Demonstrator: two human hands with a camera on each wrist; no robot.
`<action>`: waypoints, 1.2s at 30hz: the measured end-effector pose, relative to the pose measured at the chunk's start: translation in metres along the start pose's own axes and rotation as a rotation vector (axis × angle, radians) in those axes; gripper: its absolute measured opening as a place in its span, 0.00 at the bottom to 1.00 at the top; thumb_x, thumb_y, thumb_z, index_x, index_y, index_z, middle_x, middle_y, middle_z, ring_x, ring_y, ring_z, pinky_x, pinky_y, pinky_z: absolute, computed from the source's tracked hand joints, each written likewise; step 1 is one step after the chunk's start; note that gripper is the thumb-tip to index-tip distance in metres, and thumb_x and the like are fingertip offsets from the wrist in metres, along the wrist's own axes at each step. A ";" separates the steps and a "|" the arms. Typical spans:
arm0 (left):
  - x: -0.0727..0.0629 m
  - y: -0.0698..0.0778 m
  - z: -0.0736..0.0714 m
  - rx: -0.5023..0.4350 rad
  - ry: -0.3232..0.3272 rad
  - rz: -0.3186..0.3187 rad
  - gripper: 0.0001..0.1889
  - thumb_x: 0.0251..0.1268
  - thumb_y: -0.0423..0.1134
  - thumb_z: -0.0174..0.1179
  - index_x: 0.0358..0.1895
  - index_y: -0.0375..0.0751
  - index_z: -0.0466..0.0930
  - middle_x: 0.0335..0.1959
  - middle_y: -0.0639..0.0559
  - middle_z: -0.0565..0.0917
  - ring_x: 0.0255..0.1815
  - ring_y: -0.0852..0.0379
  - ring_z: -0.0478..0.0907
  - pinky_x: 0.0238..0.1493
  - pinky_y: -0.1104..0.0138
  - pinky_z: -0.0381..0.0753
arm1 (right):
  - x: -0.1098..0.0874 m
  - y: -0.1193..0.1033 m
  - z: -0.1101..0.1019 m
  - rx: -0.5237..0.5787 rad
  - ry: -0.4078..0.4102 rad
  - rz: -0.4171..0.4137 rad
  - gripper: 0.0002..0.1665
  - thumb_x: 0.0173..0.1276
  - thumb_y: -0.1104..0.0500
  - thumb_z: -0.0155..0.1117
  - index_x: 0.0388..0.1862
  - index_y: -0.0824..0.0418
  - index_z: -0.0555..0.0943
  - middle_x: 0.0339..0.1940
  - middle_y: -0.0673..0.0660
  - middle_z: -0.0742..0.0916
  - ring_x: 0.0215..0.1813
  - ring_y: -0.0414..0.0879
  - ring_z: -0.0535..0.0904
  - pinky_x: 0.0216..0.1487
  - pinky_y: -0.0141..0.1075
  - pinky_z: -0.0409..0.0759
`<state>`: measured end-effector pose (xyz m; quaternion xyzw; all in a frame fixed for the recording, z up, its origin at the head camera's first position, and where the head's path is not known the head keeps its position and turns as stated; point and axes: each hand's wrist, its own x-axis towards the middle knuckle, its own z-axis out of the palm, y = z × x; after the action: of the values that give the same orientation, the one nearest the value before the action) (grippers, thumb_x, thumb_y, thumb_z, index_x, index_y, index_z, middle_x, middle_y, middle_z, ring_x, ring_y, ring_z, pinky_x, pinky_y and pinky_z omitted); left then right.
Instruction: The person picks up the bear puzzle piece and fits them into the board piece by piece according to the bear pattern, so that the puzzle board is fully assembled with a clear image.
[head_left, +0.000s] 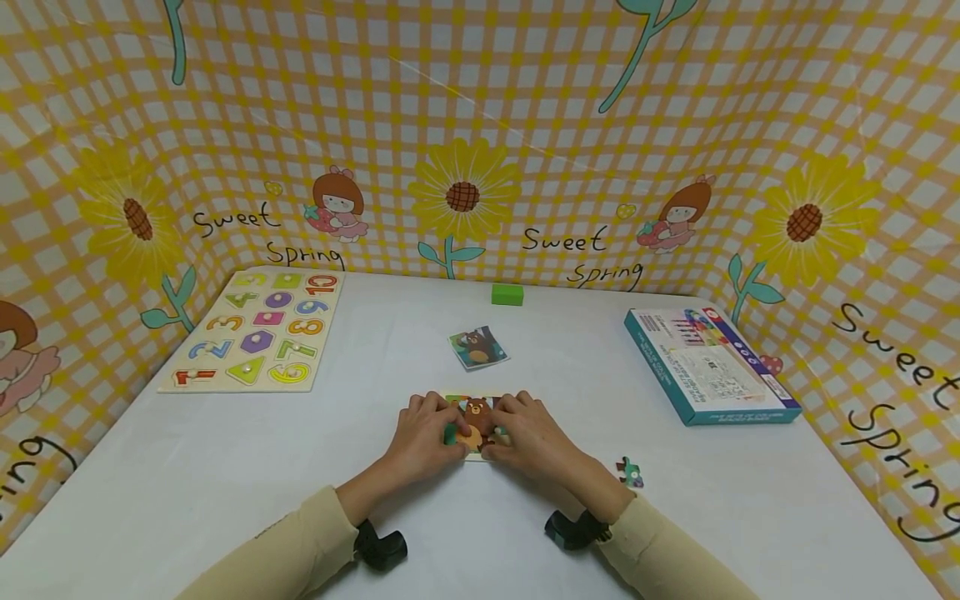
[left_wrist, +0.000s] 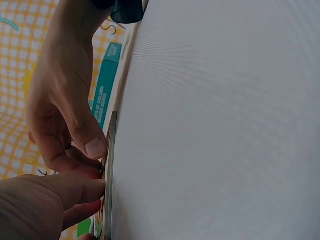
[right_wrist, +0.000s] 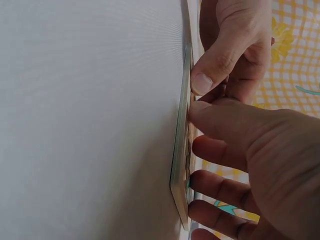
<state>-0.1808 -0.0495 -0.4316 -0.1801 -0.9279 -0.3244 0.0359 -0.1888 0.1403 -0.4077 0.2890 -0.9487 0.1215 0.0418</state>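
A small bear jigsaw puzzle in a thin board lies flat on the white table. From its left side my left hand reaches over it, the thumb on the bear's belly and the other fingers towards the upper edge. My right hand covers the puzzle's right side, its fingertips touching the top. In the right wrist view the board's edge shows, and the right hand rests spread fingertips on the pieces. The two thumbs are close together. Beside the right forearm lies a loose jigsaw piece.
Behind the puzzle lies a bear picture card, and farther back a green block. A wooden number board is at the left, and a teal-edged flat box at the right. Checkered cloth surrounds the table.
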 end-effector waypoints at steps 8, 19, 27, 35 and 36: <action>0.001 -0.001 0.001 0.005 -0.001 0.002 0.06 0.48 0.41 0.67 0.31 0.52 0.82 0.42 0.50 0.72 0.46 0.49 0.63 0.49 0.52 0.62 | -0.008 0.009 -0.009 0.002 0.018 -0.004 0.13 0.51 0.51 0.74 0.36 0.52 0.84 0.37 0.49 0.81 0.40 0.44 0.68 0.44 0.40 0.67; 0.001 0.001 0.000 0.000 -0.003 -0.007 0.05 0.48 0.40 0.66 0.31 0.52 0.81 0.42 0.49 0.72 0.47 0.50 0.63 0.49 0.53 0.62 | -0.039 0.039 -0.034 0.036 0.038 0.094 0.15 0.52 0.51 0.73 0.39 0.53 0.83 0.42 0.50 0.82 0.46 0.46 0.70 0.48 0.44 0.69; 0.001 0.001 0.001 0.004 0.001 -0.003 0.06 0.48 0.40 0.66 0.31 0.52 0.81 0.42 0.49 0.72 0.48 0.50 0.63 0.48 0.53 0.63 | -0.072 0.062 -0.048 0.058 0.062 0.177 0.15 0.53 0.53 0.73 0.39 0.53 0.83 0.42 0.49 0.82 0.47 0.47 0.70 0.48 0.44 0.69; 0.000 0.000 0.001 0.000 -0.005 -0.002 0.06 0.49 0.40 0.66 0.31 0.51 0.81 0.43 0.49 0.72 0.48 0.50 0.64 0.48 0.54 0.62 | -0.098 0.080 -0.052 0.039 0.037 0.236 0.16 0.53 0.52 0.73 0.40 0.53 0.83 0.41 0.49 0.82 0.46 0.46 0.70 0.45 0.43 0.69; 0.000 0.000 0.001 0.001 -0.006 -0.003 0.05 0.49 0.40 0.66 0.31 0.52 0.81 0.43 0.49 0.72 0.48 0.50 0.63 0.48 0.54 0.62 | -0.100 0.082 -0.052 0.040 0.035 0.242 0.16 0.52 0.52 0.73 0.40 0.52 0.83 0.41 0.49 0.82 0.45 0.46 0.70 0.45 0.43 0.69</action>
<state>-0.1809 -0.0489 -0.4324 -0.1795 -0.9285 -0.3233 0.0329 -0.1509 0.2731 -0.3892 0.1709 -0.9731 0.1498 0.0373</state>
